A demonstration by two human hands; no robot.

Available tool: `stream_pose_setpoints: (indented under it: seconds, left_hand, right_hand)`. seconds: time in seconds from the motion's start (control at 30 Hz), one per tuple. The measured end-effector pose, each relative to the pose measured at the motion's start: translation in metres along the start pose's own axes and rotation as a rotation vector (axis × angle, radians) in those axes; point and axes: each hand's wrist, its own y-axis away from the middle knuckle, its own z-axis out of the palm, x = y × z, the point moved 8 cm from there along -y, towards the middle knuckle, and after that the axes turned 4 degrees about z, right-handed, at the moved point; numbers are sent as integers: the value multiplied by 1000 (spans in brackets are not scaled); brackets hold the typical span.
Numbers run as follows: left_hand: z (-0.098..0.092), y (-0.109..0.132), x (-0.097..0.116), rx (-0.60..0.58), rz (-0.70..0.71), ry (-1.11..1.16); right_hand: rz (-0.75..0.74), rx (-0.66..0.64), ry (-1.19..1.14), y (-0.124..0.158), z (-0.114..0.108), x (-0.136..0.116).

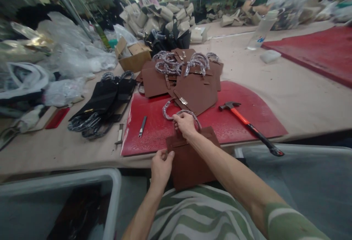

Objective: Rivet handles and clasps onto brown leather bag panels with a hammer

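A brown leather handbag (pixel 192 163) lies at the table's near edge, partly on the red cutting mat (pixel 236 122). My right hand (pixel 184 124) is closed round its plastic-wrapped handle (pixel 168 109). My left hand (pixel 162 165) pinches the bag's left edge by the strap. A pile of similar brown handbags (pixel 189 82) with wrapped handles sits just beyond.
A hammer with an orange handle (pixel 249 124) lies on the mat to the right. A small metal tool (pixel 142 126) lies on the mat's left. Black bags (pixel 106 102) and a cardboard box (pixel 134 56) are at left. Grey bins (pixel 82 181) stand below the table; another person works far right.
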Motion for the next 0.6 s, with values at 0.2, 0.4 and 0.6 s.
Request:
stream_pose_setpoints:
  seconds: [0.2, 0.4, 0.6]
  left_hand:
    - [11, 1, -9, -105, -23, 1]
    - [10, 3, -11, -94, 9, -22]
    - [10, 3, -14, -121, 31, -50]
  right_hand:
    - [-108, -99, -41, 10, -27, 13]
    - [-536, -238, 362, 75, -52, 7]
    - [-746, -233, 837, 98, -43, 17]
